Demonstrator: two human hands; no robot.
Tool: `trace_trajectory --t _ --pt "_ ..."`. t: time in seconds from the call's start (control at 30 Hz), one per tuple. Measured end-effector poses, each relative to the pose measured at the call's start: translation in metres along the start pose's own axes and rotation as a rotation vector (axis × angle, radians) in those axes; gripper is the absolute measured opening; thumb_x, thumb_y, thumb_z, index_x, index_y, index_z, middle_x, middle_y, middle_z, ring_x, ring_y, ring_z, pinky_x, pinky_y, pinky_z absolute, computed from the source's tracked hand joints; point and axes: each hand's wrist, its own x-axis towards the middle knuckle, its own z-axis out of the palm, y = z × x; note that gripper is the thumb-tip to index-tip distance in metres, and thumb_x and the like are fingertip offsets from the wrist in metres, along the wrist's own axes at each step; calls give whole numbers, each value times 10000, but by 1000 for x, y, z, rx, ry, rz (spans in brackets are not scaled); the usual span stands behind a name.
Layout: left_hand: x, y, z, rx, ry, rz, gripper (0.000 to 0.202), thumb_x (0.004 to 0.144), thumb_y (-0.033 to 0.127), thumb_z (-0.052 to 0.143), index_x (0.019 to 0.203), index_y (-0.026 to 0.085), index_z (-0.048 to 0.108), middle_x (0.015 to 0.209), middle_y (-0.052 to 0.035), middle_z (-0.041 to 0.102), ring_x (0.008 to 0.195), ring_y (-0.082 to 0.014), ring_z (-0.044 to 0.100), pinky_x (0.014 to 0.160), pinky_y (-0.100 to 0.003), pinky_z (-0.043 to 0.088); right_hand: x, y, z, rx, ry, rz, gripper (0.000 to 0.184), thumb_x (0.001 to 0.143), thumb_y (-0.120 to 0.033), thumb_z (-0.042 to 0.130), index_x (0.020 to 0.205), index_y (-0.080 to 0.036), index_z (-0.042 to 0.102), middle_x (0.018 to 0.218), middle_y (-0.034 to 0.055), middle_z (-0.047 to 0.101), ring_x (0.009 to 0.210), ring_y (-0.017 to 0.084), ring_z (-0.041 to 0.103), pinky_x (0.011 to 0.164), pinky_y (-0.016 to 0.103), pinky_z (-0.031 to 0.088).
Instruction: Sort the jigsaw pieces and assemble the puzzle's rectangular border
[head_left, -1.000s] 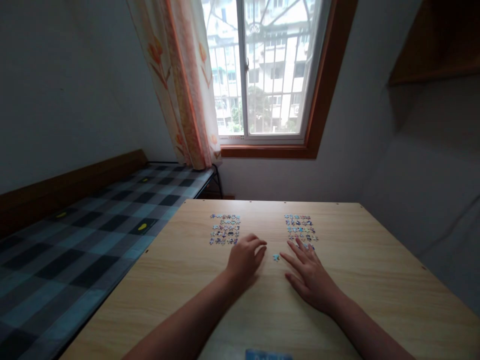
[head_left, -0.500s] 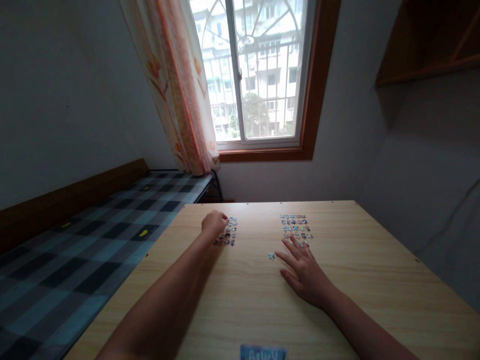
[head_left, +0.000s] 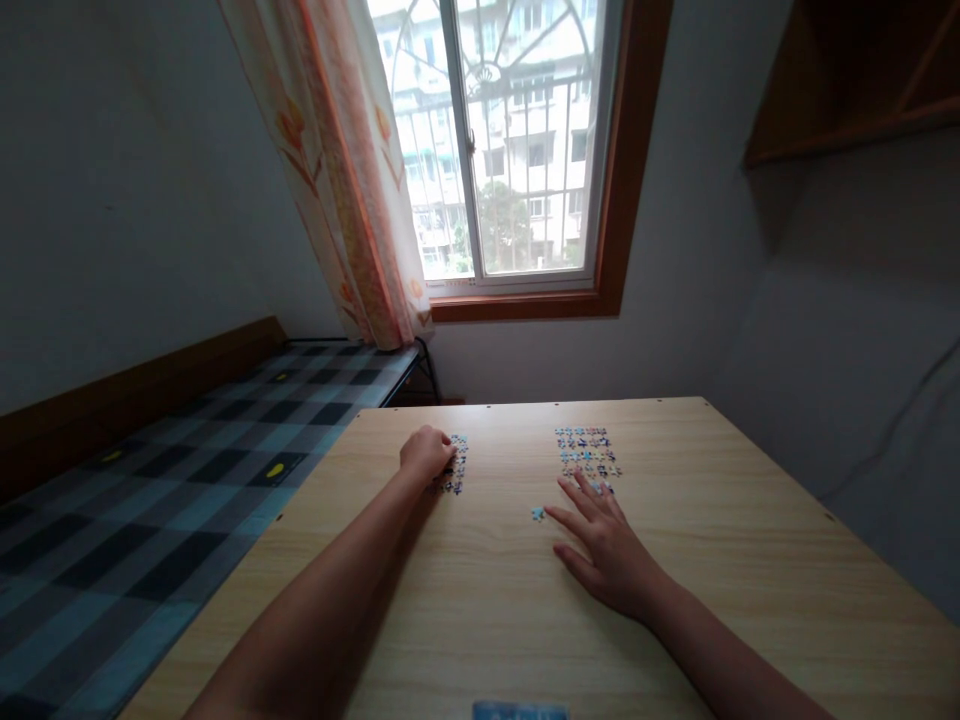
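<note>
My left hand (head_left: 426, 453) is closed over the left group of jigsaw puzzle pieces (head_left: 457, 474), fingertips curled down at its upper part. What those fingers pinch, if anything, is hidden. On the right, my right hand (head_left: 602, 530) lies with fingers spread at the near edge of a second group of puzzle pieces (head_left: 588, 450), covering part of its lowest row. One loose light-blue puzzle piece (head_left: 538, 514) rests just left of the right index fingertip.
A pale wooden table (head_left: 465, 600) carries the pieces. At its near edge a blue card (head_left: 519, 711) is cut off by the frame. Left of the table stands a bed with a checked cover (head_left: 187, 480); behind are a curtain (head_left: 345, 180) and a window (head_left: 525, 150).
The view has shifted slightly, and less of the blue card shows. My left fingertips have come a little nearer over the left pieces. My right hand stays in place.
</note>
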Motion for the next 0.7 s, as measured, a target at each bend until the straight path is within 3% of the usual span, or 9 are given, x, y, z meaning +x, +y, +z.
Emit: trace_trajectory --t 0.17,0.7 --pt "-2 0 0 -20 -17 -20 260 804 378 651 959 255 820 947 -83 778 863 -218 711 702 -258 506 0 -1 -1 4 -8 -6 457 955 -377 544 1406 -315 583 1633 82 330 1546 338 154 1191 662 203" --pt "4 6 1 -10 -24 -20 232 780 342 646 909 258 819 880 -69 776 832 -208 703 681 -240 489 0 0 -2 20 -13 -23 426 951 -366 556 1372 -329 611 1626 80 345 1542 337 173 1189 668 194"
